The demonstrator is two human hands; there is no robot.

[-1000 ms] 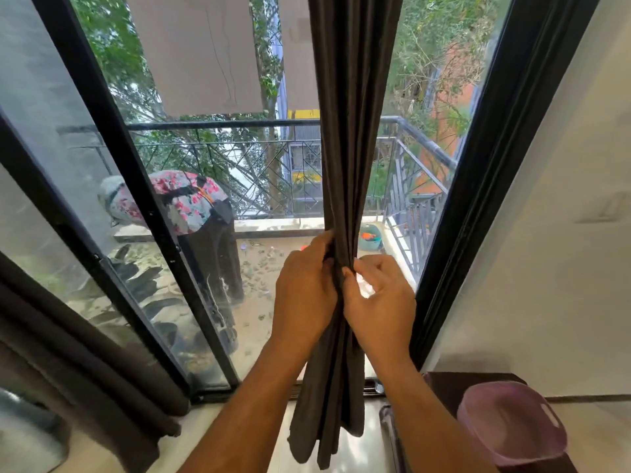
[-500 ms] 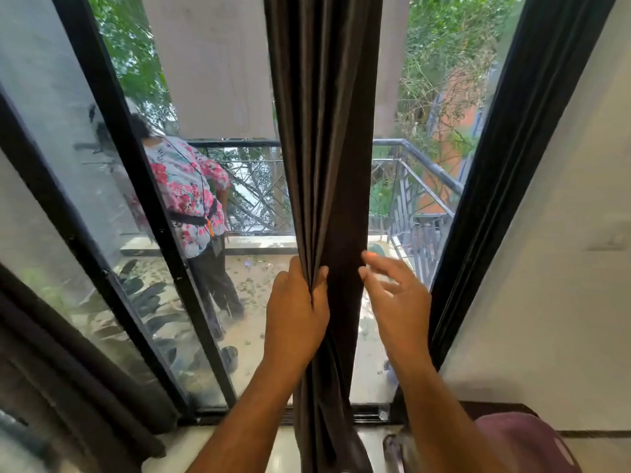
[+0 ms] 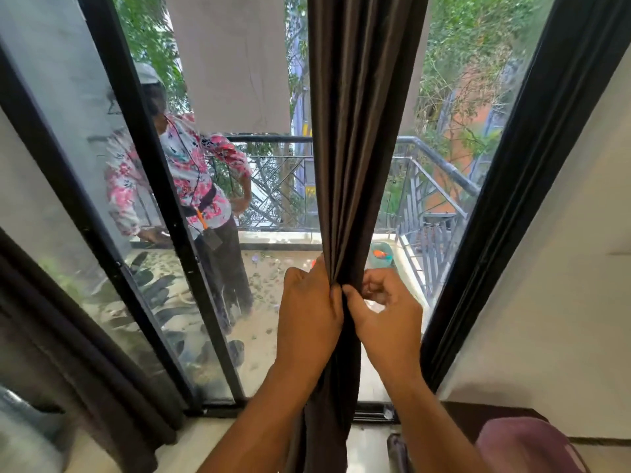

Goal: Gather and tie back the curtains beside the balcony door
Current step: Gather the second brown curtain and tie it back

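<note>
A dark brown curtain (image 3: 358, 138) hangs bunched into a narrow column in front of the balcony door glass. My left hand (image 3: 309, 312) grips the gathered folds from the left at about waist height. From the right, my right hand (image 3: 386, 312) closes on the same bunch, thumb and fingers curled round the fabric's edge. Both hands meet at the pinch point, and the curtain falls loose below them toward the floor. A second dark curtain (image 3: 78, 370) hangs gathered at the lower left.
The black sliding door frame (image 3: 160, 206) crosses the left; another black frame (image 3: 532, 172) stands at the right beside a white wall. A person in a floral shirt (image 3: 191, 179) stands outside on the balcony. A purple basin (image 3: 526, 445) sits at the lower right.
My right hand, open beside the curtain half a second ago, has closed on the folds. The left hand has kept its grip. The view has tilted slightly.
</note>
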